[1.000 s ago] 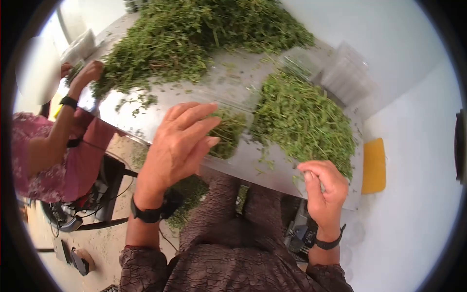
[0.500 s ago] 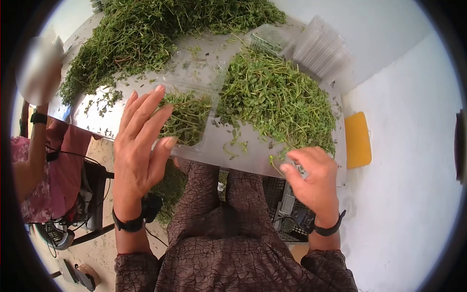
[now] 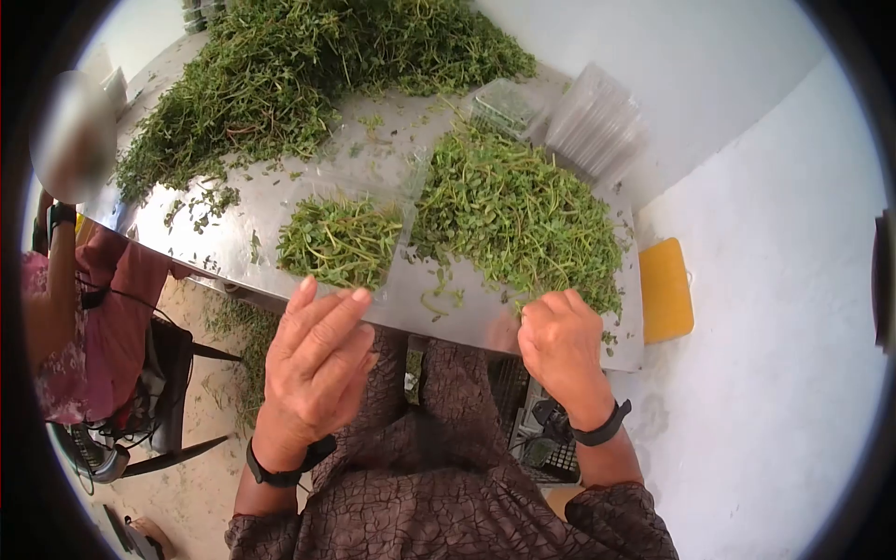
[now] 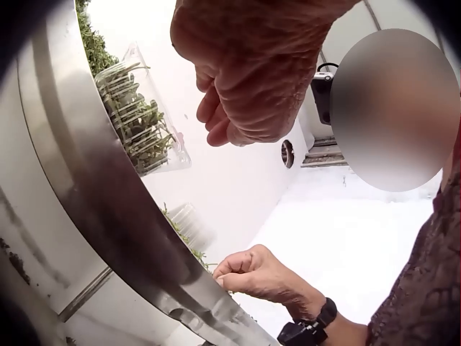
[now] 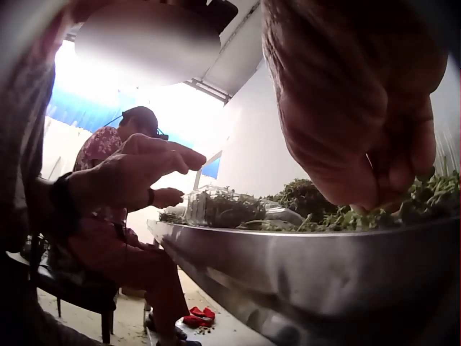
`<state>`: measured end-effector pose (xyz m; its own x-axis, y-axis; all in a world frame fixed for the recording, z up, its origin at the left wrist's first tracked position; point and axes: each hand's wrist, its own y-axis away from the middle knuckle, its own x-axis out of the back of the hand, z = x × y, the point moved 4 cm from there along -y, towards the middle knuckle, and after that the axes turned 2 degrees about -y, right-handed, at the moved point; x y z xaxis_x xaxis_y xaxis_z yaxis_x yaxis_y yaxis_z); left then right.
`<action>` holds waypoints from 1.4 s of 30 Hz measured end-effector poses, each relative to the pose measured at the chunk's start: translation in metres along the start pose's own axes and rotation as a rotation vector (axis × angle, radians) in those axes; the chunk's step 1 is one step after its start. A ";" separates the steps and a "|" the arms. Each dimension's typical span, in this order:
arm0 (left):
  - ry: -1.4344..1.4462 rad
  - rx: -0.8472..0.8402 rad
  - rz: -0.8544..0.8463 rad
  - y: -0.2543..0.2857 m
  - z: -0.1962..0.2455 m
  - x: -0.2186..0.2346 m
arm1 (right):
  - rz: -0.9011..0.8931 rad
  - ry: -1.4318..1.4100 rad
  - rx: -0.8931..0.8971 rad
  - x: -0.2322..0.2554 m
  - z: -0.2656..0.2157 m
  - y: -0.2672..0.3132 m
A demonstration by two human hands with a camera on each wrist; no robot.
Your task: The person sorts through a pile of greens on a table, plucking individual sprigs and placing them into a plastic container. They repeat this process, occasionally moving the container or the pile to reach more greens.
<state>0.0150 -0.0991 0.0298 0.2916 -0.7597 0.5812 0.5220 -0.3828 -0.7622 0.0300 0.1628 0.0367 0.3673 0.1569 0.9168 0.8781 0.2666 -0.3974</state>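
Observation:
My left hand (image 3: pixel 317 369) hovers at the table's front edge with its fingers relaxed and nothing held. Just beyond it is a clear plastic container (image 4: pixel 180 155) filled with leafy green sprigs (image 3: pixel 341 243), its lid folded open. My right hand (image 3: pixel 565 350) is at the near edge of a loose heap of cut greens (image 3: pixel 523 215). Its fingers are curled, and in the right wrist view the fingertips (image 5: pixel 367 205) pinch down at a green sprig (image 5: pixel 392 207) by the metal rim. In the head view the back of that hand hides the fingertips.
A large mound of greens (image 3: pixel 271 84) covers the back of the metal table (image 3: pixel 252 271). At the back right are a filled clear box (image 3: pixel 504 107) and a stack of clear containers (image 3: pixel 593 121). A yellow board (image 3: pixel 665 289) is against the wall. Another person (image 5: pixel 97 155) sits at left.
My left hand has drawn back from over the container toward the table edge, uncovering its greens. My right hand has turned knuckles up and moved to the heap's near edge.

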 end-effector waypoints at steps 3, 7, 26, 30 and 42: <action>0.008 0.030 0.010 0.003 -0.004 0.002 | 0.107 0.018 -0.052 0.015 0.010 -0.009; -0.049 0.045 0.039 -0.006 -0.014 0.009 | 0.158 0.006 -0.086 0.024 0.018 -0.024; -0.159 0.167 -0.014 -0.003 -0.032 0.004 | 0.000 0.171 0.068 -0.033 0.044 -0.106; -0.133 0.191 -0.034 0.000 -0.034 0.004 | 0.048 0.164 -0.005 -0.015 0.049 -0.113; -0.156 0.188 -0.018 -0.009 -0.031 -0.003 | -0.132 -0.010 -0.032 -0.010 0.042 -0.148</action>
<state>-0.0157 -0.1099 0.0261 0.3931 -0.6576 0.6426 0.6642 -0.2802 -0.6931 -0.1163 0.1619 0.0844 0.2454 0.1321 0.9604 0.9278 0.2552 -0.2721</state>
